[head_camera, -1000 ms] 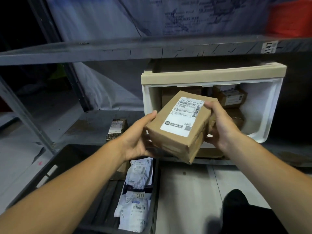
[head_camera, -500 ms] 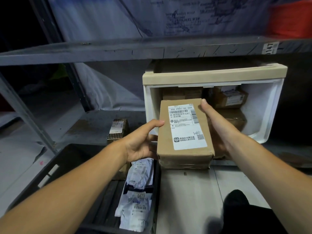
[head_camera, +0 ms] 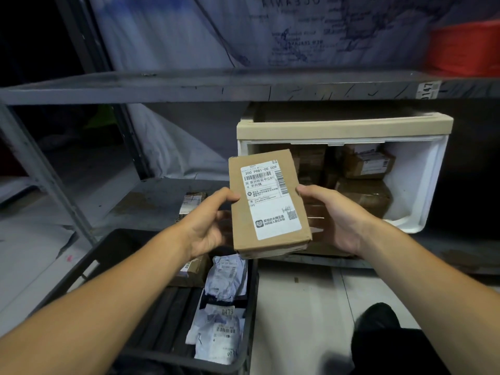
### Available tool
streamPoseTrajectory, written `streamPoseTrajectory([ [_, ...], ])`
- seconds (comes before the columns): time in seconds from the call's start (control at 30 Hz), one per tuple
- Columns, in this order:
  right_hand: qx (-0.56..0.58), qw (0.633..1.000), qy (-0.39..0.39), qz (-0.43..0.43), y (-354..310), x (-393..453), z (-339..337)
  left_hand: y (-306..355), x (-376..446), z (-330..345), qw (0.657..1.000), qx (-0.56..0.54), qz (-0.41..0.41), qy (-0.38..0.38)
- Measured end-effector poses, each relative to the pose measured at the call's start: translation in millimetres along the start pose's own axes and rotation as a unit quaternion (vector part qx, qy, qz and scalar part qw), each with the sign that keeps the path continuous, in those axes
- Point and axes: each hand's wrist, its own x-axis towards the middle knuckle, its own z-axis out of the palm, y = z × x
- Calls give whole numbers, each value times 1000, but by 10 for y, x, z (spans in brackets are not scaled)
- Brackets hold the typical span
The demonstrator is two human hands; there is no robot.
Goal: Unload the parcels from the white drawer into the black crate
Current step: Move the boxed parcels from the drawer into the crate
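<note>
Head view: both hands grip a cardboard parcel (head_camera: 267, 201) (label reads "200 P981-00 009").

Grey metal shelf (head_camera: 189, 86) — red bin (head_camera: 465, 47) on top.

Grey metal shelf (head_camera: 151, 196): white drawer (head_camera: 416, 185) (open), small parcel (head_camera: 190, 204) on it

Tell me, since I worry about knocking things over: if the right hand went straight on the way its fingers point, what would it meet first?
The right hand points left, fingers curled round the cardboard box it holds, so that box comes first. Past it, likely the left hand on the opposite edge, though depth is unclear.
</note>
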Motion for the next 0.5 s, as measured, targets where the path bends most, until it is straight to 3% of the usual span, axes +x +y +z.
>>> streamPoseTrajectory([
  [0.23,23,1000,-12,1,79,-34,302,64,-119,-269,1000,5,5,4],
  [0.5,59,994,-53,71,395,174,782,-40,-253,-827,999,26,0,46],
])
